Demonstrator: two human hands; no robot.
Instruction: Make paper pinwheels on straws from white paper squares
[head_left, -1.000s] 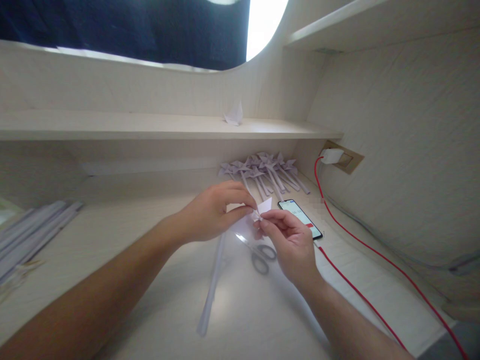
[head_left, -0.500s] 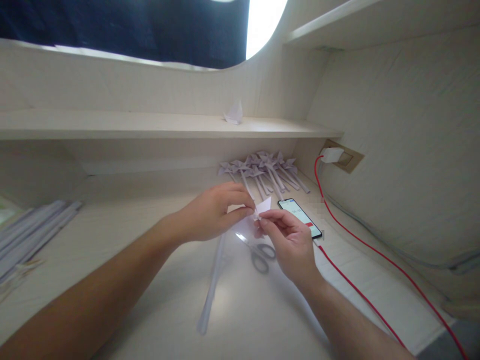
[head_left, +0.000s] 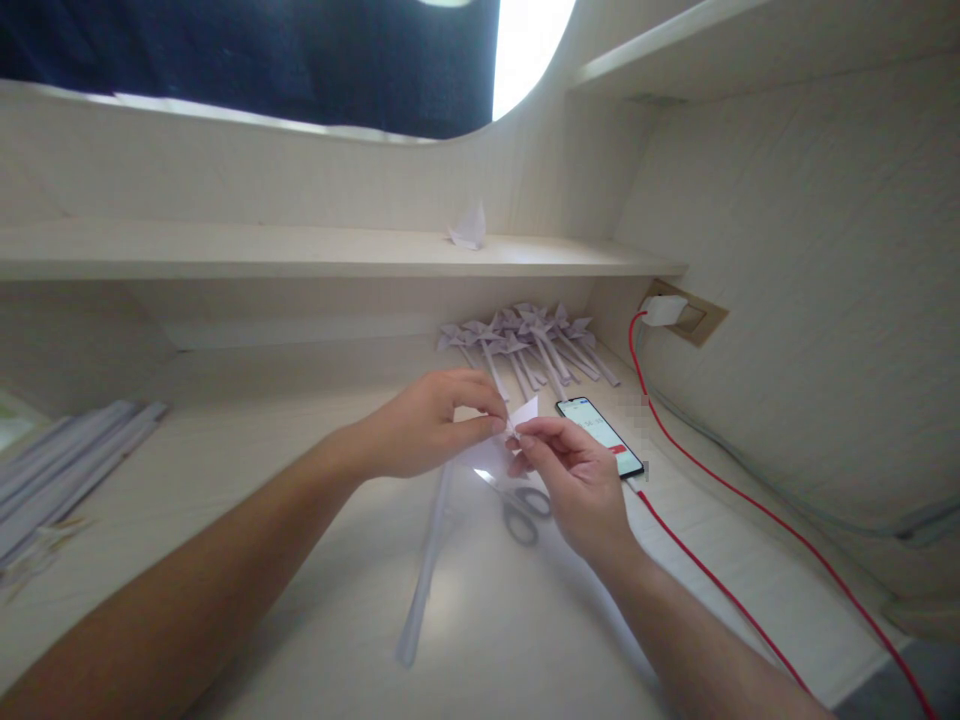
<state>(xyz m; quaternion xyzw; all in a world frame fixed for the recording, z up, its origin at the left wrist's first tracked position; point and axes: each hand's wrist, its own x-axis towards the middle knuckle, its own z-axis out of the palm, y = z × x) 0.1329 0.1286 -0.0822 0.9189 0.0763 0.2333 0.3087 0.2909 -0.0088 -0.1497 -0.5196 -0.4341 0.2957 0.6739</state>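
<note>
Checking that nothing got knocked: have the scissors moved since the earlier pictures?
No. Judged against the wall socket plate, the scissors lie in the same place, pointing the same way, with no visible shift.

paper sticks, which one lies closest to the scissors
The single stick left of the scissors, below the left hand in view; the others lie in the far-left stack or bear pinwheels at the back.

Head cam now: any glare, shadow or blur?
Head view: overexposed gap beside the dark curtain; head view: glare spot on the desktop near the paper stick; head view: soft shadow beside the right forearm; head view: scissors hazy, white paper soft between left hand and right hand.
</note>
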